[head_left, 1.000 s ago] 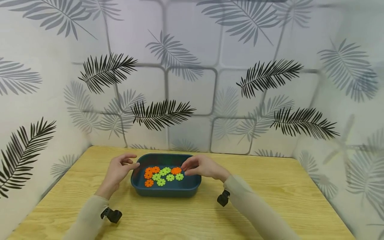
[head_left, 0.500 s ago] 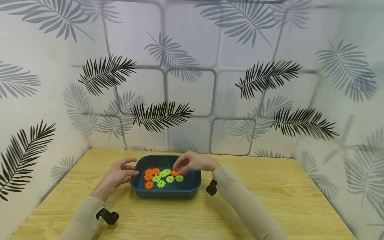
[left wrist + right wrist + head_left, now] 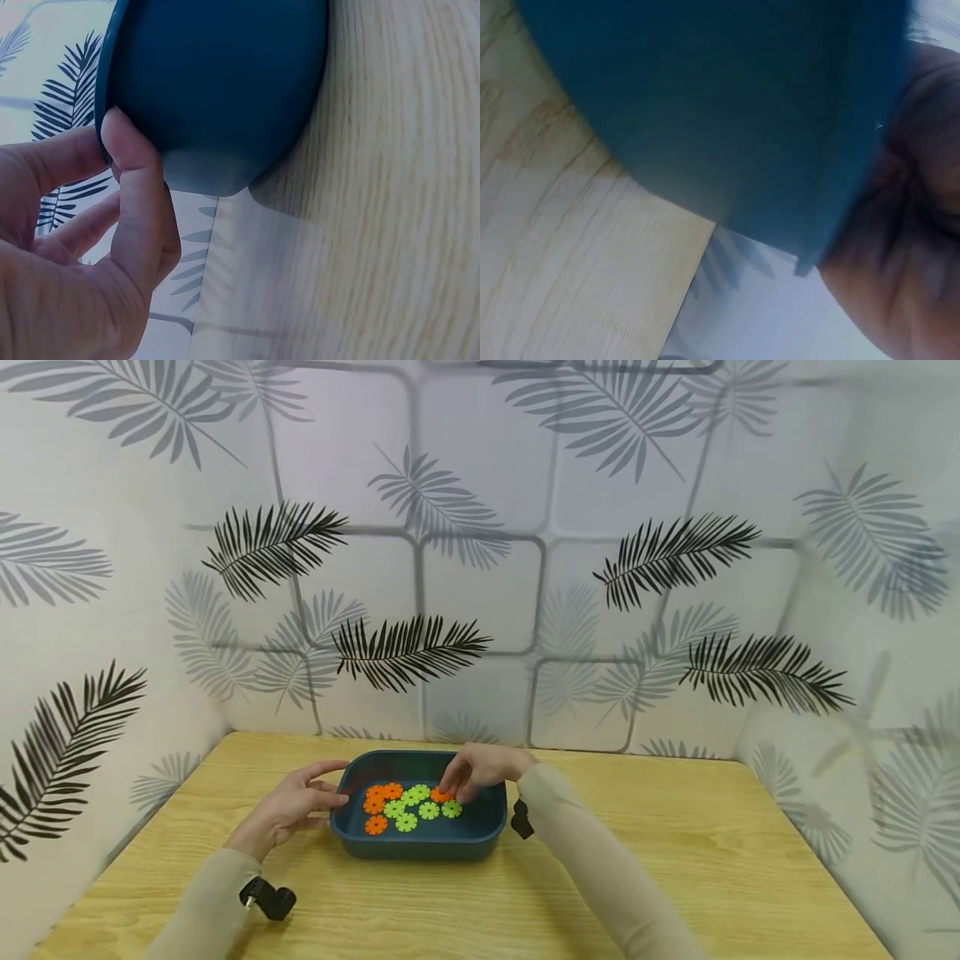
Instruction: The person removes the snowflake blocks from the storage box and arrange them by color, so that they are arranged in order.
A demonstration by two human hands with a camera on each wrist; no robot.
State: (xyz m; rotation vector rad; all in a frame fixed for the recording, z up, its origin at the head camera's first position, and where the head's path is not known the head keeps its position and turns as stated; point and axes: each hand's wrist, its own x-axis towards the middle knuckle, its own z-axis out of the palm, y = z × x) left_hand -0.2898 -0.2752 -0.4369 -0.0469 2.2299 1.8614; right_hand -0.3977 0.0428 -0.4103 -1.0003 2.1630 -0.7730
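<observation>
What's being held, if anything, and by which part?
The left hand pinches the tray by its left rim; whether the right hand holds an orange piece can't be told.

Indoor setting, leaf-print walls [image 3: 480, 585], wooden table [image 3: 712, 843]

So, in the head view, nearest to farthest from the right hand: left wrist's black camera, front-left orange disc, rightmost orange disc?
1. Rightmost orange notched disc: beside the right hand.
2. Front-left orange notched disc: inside the blue tray, left side.
3. Black left-wrist camera: outside the tray, left.
</observation>
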